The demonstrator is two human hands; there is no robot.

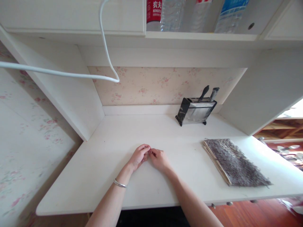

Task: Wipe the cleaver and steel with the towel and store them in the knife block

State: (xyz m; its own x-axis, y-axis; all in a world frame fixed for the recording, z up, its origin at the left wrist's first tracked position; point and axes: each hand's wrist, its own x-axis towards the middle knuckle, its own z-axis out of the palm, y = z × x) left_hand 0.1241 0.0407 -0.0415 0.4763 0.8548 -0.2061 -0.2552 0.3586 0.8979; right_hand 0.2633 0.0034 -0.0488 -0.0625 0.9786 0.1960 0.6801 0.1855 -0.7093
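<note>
My left hand (140, 156) and my right hand (159, 158) meet at the fingertips over the middle of the white desk (99, 176). Both are closed, thumbs and fingers pinched together. Whatever may be between the fingertips is hidden or too small to make out. A silver bracelet (120, 183) circles my left wrist. Nearest to my right hand, though well apart from it, lies a folded grey shaggy mat (239, 165) with a beige backing edge.
A black-framed knife holder (197, 112) with two handles sticking up stands at the back right. Several plastic bottles (172, 14) are on the shelf above. A white cable (71, 74) hangs across the upper left. White side panels (267, 85) flank the desk.
</note>
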